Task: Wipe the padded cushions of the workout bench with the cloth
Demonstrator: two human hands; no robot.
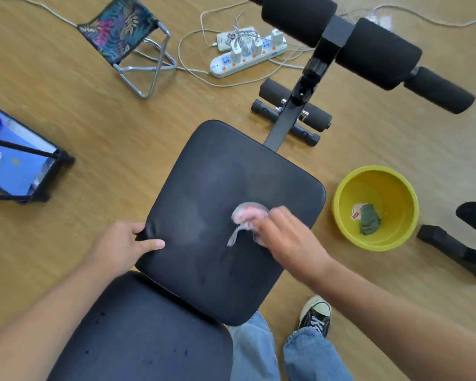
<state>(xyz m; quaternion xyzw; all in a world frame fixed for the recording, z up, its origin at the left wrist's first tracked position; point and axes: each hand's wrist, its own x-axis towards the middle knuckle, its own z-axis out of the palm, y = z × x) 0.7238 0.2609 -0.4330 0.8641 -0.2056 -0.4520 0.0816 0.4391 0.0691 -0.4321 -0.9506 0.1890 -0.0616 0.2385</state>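
The bench's black seat cushion [220, 182] fills the middle of the head view, with damp smears on its surface. A second black cushion [143, 331] lies below it at the bottom left, dotted with dark drops. My right hand [289, 237] presses a pink and grey cloth [248, 215] onto the right half of the seat cushion; hand and cloth are motion-blurred. My left hand [127, 243] grips the seat cushion's left edge, thumb on top.
A yellow basin [349, 229] holding a green rag [368, 220] stands on the wooden floor to the right. Black foam rollers [368, 50] rise beyond the bench. A power strip [245, 56] with cables, a folding stool [127, 31] and a blue crate [17, 160] lie around.
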